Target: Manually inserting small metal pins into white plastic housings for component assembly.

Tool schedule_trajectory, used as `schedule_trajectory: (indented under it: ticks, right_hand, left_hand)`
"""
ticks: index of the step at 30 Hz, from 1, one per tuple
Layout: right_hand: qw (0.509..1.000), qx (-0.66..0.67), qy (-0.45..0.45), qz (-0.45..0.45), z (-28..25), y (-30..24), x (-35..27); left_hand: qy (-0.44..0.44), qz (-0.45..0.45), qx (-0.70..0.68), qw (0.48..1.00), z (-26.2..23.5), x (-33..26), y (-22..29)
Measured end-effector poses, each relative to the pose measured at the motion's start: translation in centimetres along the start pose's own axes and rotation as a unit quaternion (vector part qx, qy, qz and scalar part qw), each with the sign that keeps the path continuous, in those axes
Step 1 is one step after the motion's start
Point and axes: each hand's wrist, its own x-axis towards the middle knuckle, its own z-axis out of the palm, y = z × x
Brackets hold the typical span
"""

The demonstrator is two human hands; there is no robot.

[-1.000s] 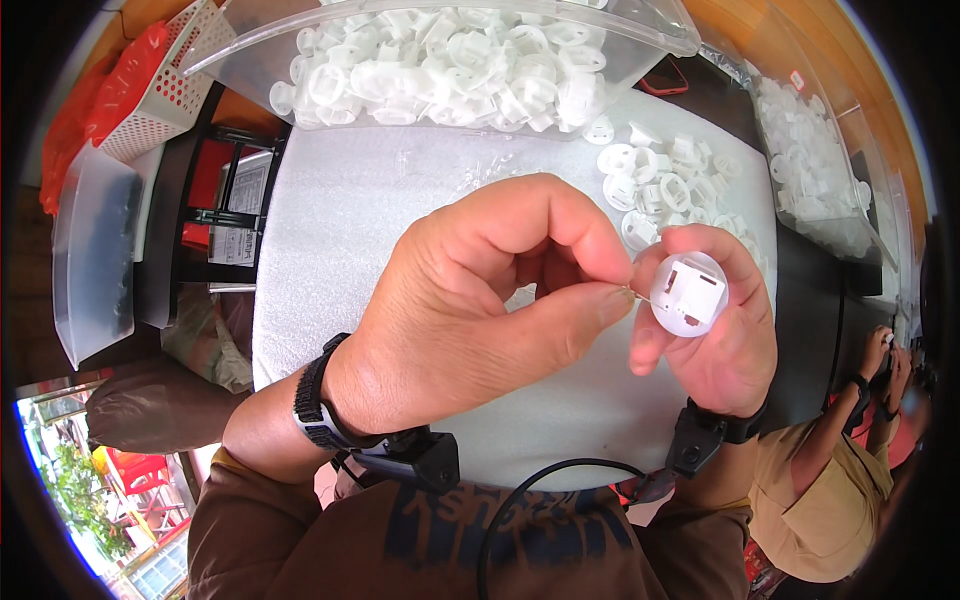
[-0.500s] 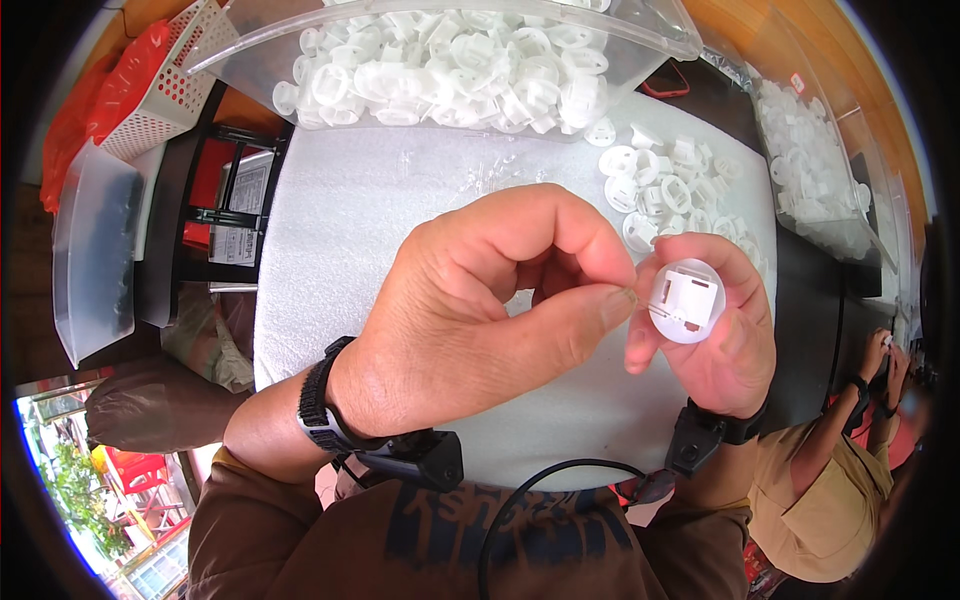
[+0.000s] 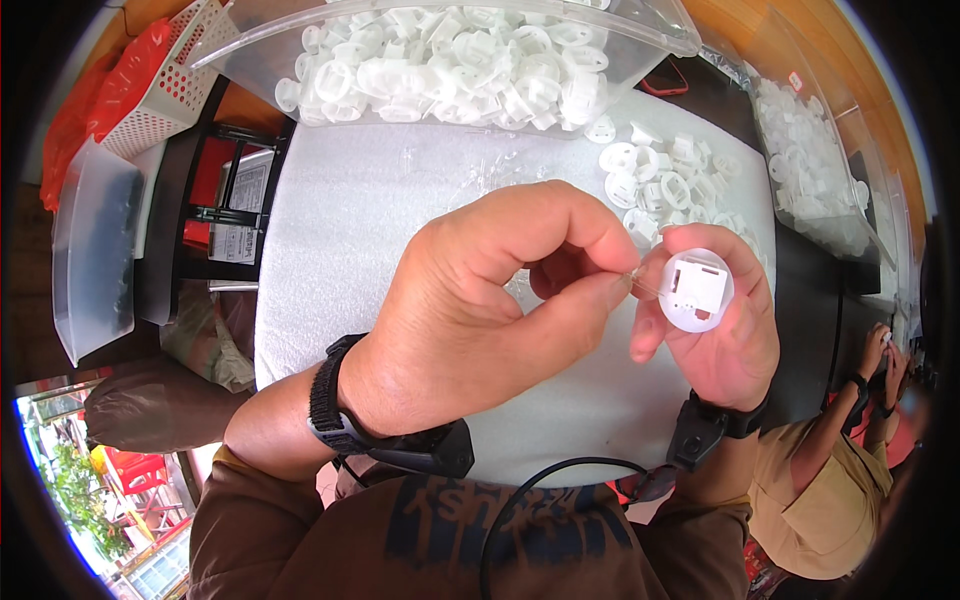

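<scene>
While fingers (image 3: 600,290) pinch, round white part (image 3: 696,290), clear bin (image 3: 640,50)

Left hand (image 3: 480,310): raised at centre, back toward the camera, fingers curled, thumb and forefinger pinched together at their tips, pointing right; dark band at the wrist, brown sleeve on the forearm. Right hand (image 3: 715,330): just right of the left, palm toward the camera, fingers cupped and closed in a grip, fingertips almost meeting the left pinch; dark band at the wrist.
</scene>
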Motion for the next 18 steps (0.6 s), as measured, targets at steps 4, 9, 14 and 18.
schedule_trajectory:
  ticks: [4,9,14,18]
  right_hand:
    - [1.000,-0.005,0.008,-0.006,0.14,-0.06,-0.04]
    - [1.000,-0.018,0.012,-0.010,0.26,-0.11,-0.05]
    - [0.999,-0.028,0.016,-0.012,0.29,-0.32,-0.13]
    - [0.999,-0.030,0.005,-0.015,0.13,-0.31,-0.12]
  left_hand:
    - [-0.003,-0.013,-0.007,1.000,-0.09,0.00,0.08]
    - [0.001,-0.003,0.007,1.000,-0.02,-0.03,0.04]
    - [-0.005,-0.003,0.006,1.000,0.04,0.04,0.10]
    - [-0.013,-0.002,0.035,0.999,-0.19,-0.10,0.55]
